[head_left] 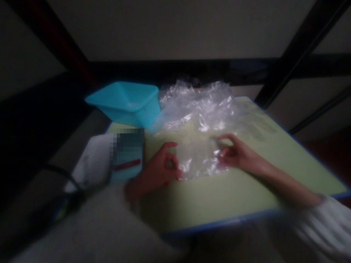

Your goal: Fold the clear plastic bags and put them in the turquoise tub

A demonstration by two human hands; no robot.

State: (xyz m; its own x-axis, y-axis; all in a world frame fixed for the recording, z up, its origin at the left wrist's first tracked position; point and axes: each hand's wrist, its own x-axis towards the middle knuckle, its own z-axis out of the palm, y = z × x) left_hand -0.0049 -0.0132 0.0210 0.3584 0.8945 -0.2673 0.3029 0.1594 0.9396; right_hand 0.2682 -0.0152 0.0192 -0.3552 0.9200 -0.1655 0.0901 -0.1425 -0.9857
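Observation:
A clear plastic bag [199,157] is stretched out low over the yellow tabletop between my two hands. My left hand [164,166] pinches its left edge near the lower corner, thumb and fingers closed. On the opposite side, my right hand [233,153] grips the right edge, with one finger extended above the pinch. Just beyond the hands lies a heap of crumpled clear plastic bags [203,104]. The image is dim and blurred, so the fingertips are not sharp.
A turquoise plastic basin [148,109] stands at the back left of the yellow table [246,193]. Left of my left hand lie a white sheet [93,157] and a flat item with a dark red bar [127,165], partly pixelated. The table has a blue edge.

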